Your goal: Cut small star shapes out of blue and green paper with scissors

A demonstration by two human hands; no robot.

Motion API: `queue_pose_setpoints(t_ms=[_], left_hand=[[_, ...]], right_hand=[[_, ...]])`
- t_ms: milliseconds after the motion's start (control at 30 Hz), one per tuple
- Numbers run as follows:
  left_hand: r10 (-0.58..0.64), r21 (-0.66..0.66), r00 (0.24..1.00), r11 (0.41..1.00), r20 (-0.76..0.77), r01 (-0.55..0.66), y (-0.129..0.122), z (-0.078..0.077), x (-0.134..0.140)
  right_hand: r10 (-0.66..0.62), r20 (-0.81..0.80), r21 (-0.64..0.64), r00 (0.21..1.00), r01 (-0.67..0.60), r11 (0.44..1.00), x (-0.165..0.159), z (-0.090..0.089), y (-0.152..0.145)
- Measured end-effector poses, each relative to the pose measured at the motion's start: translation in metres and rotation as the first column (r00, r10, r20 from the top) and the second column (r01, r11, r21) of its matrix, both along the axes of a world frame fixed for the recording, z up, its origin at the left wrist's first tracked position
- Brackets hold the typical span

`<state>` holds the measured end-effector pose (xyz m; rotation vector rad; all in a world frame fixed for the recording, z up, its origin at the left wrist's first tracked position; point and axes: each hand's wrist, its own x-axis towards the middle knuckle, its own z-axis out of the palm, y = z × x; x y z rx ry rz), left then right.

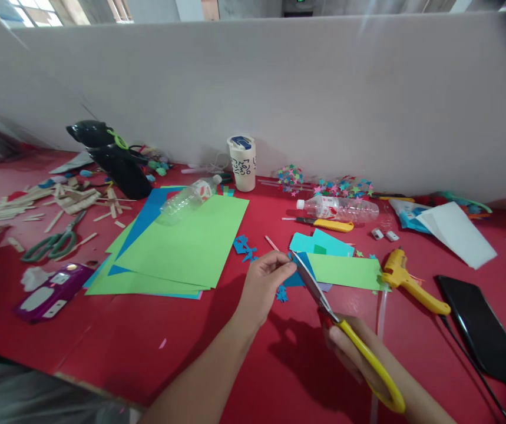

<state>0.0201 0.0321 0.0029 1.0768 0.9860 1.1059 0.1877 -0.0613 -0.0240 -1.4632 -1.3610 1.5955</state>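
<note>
Yellow plastic and bare metal make up the scissors point(359, 343), held in front of the body over the red table point(297, 371). The handle is grasped by the curled fingers of the right hand point(344, 348), and the blades are pointed away, toward the left hand point(262, 282). There, thumb and forefinger are pinched together beside the blade tips; whether anything is gripped between them cannot be told. Just beyond, a blue paper piece point(296, 278) is partly overlapped by a light green strip point(347, 271), and blue cut-outs point(246, 247) are scattered nearby.

Black lettering is carried by the white cup point(244, 171) standing near the wall, but no word can be read with certainty. Its contents are hidden by a dark blue lid point(241, 142). Red-and-white labels are borne by two clear bottles, both laid on their sides: the left bottle point(177, 207) rests on green sheets point(182, 247), the right bottle point(354, 210) behind a yellow cutter point(334, 225); the print is too small to be read. A blue-and-white packet point(405, 217) is partly covered by a white sheet point(460, 235); what is inside cannot be seen. At right, a yellow glue gun point(412, 285) is placed near a black phone point(482, 324).
</note>
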Motion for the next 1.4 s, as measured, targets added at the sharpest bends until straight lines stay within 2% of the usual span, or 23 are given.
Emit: queue_pose_setpoints(t_ms=[133, 267, 500, 800, 967, 1100, 1300, 1400], left_hand=[[0.032, -0.006, 0.999, 0.999, 0.01, -0.031, -0.001, 0.004, 0.001], [0.023, 0.002, 1.0, 1.0, 0.006, -0.023, -0.002, 0.007, 0.002], [0.042, -0.016, 0.999, 0.999, 0.012, -0.042, -0.003, 0.005, 0.004], [0.052, -0.042, 0.998, 0.998, 0.035, -0.05, -0.002, 0.004, 0.004], [0.055, -0.046, 0.998, 0.997, 0.022, -0.054, -0.002, 0.004, 0.004], [0.063, -0.04, 0.998, 0.997, 0.027, -0.062, -0.003, 0.005, 0.004], [0.028, -0.012, 0.999, 1.0, 0.04, -0.027, 0.001, -0.003, 0.001], [0.004, -0.02, 0.996, 1.0, 0.084, -0.002, 0.005, -0.01, -0.002]], right_hand=[[0.021, 0.015, 0.013, 1.0, -0.021, 1.0, 0.001, 0.0, 0.001], [-0.024, 0.025, 0.013, 0.999, 0.023, 1.0, -0.004, 0.001, -0.002], [-0.069, -0.029, 0.01, 0.997, 0.069, 0.998, -0.01, 0.001, -0.005], [-0.103, 0.017, -0.034, 0.995, 0.103, 0.994, -0.011, -0.001, -0.005], [-0.093, 0.08, -0.003, 0.992, 0.094, 0.996, -0.008, -0.007, -0.004], [-0.118, 0.069, -0.003, 0.991, 0.118, 0.993, -0.008, -0.011, -0.002], [-0.115, 0.049, 0.01, 0.992, 0.114, 0.993, -0.009, -0.013, 0.0], [-0.188, 0.061, 0.059, 0.98, 0.184, 0.981, -0.007, -0.011, 0.0]])
